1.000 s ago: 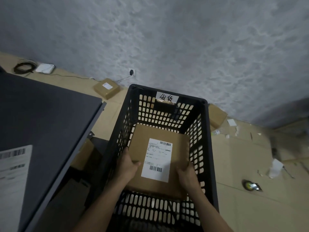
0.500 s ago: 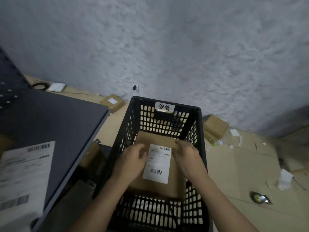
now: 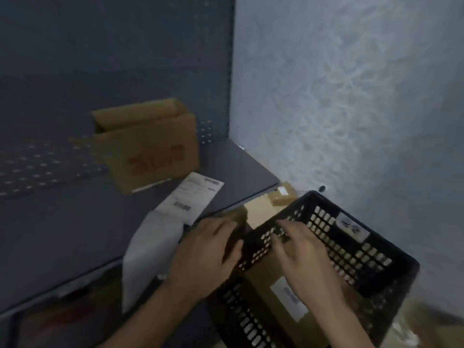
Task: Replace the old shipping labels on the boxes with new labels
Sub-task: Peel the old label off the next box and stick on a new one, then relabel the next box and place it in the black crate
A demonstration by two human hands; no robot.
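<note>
Head view: blurred brown box [image 3: 261, 285], white-labelled.

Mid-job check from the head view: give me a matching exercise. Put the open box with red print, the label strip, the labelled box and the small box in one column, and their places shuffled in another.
Things:
1. open box with red print
2. label strip
3. labelled box
4. small box

Places:
A. inside the black crate
B. past the table's corner, near the wall
C. standing at the back of the dark table
D. lying on the table, one end hanging over its front edge

Pairs: 1-C, 2-D, 3-A, 4-B
</note>
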